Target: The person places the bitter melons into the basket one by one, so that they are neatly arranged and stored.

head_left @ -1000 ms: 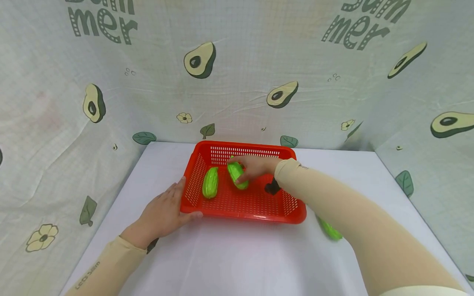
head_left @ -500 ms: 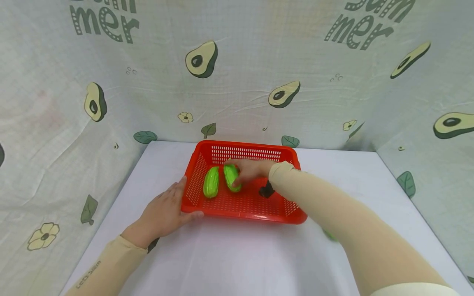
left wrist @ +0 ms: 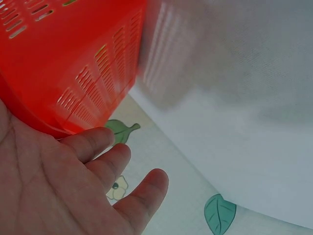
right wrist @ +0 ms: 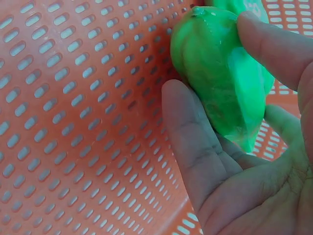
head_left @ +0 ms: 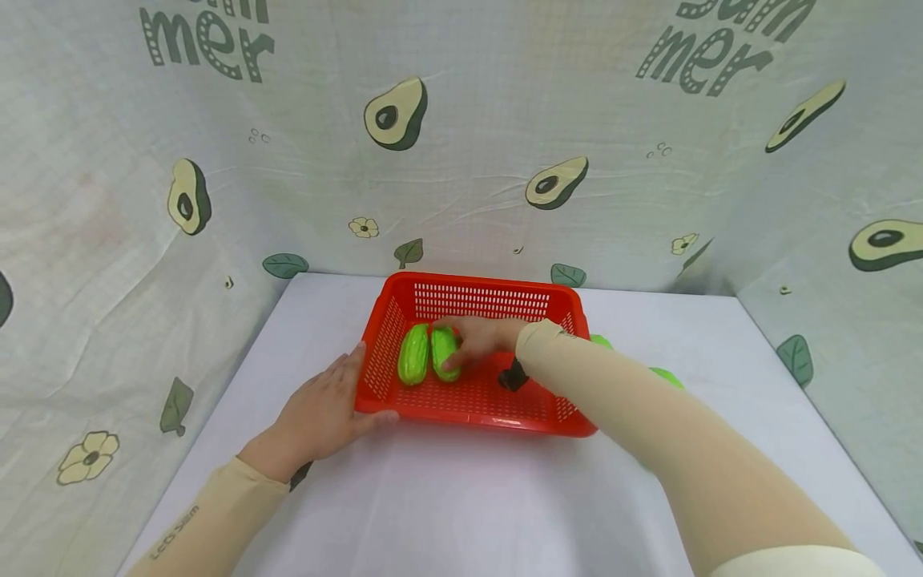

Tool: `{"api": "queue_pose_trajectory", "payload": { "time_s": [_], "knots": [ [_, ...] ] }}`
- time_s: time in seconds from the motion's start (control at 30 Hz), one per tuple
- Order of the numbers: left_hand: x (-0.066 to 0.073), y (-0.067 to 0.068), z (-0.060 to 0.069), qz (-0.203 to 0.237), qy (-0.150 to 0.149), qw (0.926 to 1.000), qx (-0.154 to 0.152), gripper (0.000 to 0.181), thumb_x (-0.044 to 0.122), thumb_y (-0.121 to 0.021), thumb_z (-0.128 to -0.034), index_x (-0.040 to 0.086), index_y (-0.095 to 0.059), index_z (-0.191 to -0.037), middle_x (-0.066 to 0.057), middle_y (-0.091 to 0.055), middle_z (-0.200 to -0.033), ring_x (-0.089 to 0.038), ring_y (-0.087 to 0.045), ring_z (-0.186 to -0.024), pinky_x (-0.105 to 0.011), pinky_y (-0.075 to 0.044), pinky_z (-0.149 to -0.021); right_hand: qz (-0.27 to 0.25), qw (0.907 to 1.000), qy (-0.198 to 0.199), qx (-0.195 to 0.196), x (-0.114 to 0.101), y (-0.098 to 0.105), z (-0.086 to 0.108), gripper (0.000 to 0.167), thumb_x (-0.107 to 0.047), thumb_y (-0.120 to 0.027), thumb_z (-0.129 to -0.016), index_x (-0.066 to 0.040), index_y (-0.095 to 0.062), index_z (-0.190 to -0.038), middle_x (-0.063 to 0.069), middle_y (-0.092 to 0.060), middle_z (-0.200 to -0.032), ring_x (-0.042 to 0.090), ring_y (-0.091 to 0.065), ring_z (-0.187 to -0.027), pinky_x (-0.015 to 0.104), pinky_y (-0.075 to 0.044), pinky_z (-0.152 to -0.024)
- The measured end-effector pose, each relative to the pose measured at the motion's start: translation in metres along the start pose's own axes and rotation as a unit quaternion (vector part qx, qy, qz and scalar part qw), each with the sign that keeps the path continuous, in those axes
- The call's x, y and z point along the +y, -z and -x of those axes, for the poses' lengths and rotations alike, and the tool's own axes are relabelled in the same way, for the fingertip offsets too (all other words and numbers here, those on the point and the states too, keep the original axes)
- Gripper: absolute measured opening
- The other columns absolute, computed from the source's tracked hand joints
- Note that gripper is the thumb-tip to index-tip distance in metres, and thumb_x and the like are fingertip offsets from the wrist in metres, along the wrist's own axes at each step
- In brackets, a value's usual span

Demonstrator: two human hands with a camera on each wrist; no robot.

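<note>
Inside red plastic basket (head_left: 469, 419), your right hand (head_left: 477, 335) pinches glossy, ridged green gourd (head_left: 441, 351) between thumb and fingers. Gourd now lies just beside second gourd (head_left: 413, 354); wider gap one second ago. Your left hand (head_left: 317, 410) keeps resting at basket's near-left corner, fingers loosely extended. Basket rectangular, walls slotted. Gourds inside: two. Beyond basket's right side, two green pieces (head_left: 667, 376), partly hidden, newly show on smooth white table (head_left: 461, 505).
</note>
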State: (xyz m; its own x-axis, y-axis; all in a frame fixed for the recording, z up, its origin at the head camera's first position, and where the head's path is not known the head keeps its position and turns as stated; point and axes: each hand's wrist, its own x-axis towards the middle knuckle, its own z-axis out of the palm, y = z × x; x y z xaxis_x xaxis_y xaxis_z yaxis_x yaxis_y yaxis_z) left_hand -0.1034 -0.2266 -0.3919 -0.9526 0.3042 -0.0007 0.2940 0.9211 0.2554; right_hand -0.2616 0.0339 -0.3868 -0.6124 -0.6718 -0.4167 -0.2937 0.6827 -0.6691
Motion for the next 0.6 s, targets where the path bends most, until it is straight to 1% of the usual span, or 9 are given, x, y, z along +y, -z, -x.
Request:
{"api": "queue_pose_trajectory", "payload": {
  "time_s": [0.17, 0.4, 0.5, 0.6],
  "knots": [
    [-0.001, 0.000, 0.000, 0.001, 0.001, 1.0000, -0.001, 0.125, 0.087, -0.043, -0.0793, -0.008, -0.014, -0.155, -0.027, -0.032, -0.155, -0.046, -0.035, -0.139, -0.056, -0.038, -0.107, 0.009, 0.9998, 0.015, 0.004, 0.001, -0.003, -0.004, 0.083, -0.028, -0.080, -0.087, -0.013, -0.035, -0.155, 0.008, -0.048, -0.137, 0.019, -0.047, -0.120, 0.036, -0.039, -0.106],
    [0.000, 0.002, 0.001, 0.002, -0.003, 1.0000, -0.002, 0.124, 0.087, -0.043, -0.0800, -0.008, -0.014, -0.155, -0.027, -0.031, -0.156, -0.046, -0.034, -0.139, -0.056, -0.037, -0.108, -0.006, 0.9996, 0.027, 0.007, -0.003, -0.008, -0.004, 0.082, -0.026, -0.079, -0.088, -0.011, -0.034, -0.155, 0.010, -0.049, -0.135, 0.021, -0.049, -0.120, 0.037, -0.040, -0.105],
    [0.000, 0.002, 0.002, 0.005, -0.006, 1.0000, -0.001, 0.123, 0.085, -0.045, -0.0808, -0.008, -0.015, -0.155, -0.026, -0.031, -0.156, -0.046, -0.034, -0.139, -0.056, -0.036, -0.108, 0.008, 0.9995, 0.027, 0.012, -0.007, -0.011, -0.003, 0.082, -0.027, -0.078, -0.089, -0.011, -0.033, -0.155, 0.011, -0.049, -0.137, 0.022, -0.049, -0.121, 0.038, -0.039, -0.106],
    [-0.001, 0.002, 0.002, 0.007, -0.006, 1.0000, 0.000, 0.123, 0.085, -0.046, -0.0811, -0.008, -0.015, -0.155, -0.026, -0.031, -0.156, -0.046, -0.034, -0.139, -0.056, -0.036, -0.108, 0.034, 0.9990, 0.022, 0.020, -0.010, -0.014, -0.003, 0.082, -0.030, -0.078, -0.089, -0.014, -0.033, -0.156, 0.011, -0.048, -0.139, 0.022, -0.048, -0.122, 0.039, -0.037, -0.108]
  ]
}}
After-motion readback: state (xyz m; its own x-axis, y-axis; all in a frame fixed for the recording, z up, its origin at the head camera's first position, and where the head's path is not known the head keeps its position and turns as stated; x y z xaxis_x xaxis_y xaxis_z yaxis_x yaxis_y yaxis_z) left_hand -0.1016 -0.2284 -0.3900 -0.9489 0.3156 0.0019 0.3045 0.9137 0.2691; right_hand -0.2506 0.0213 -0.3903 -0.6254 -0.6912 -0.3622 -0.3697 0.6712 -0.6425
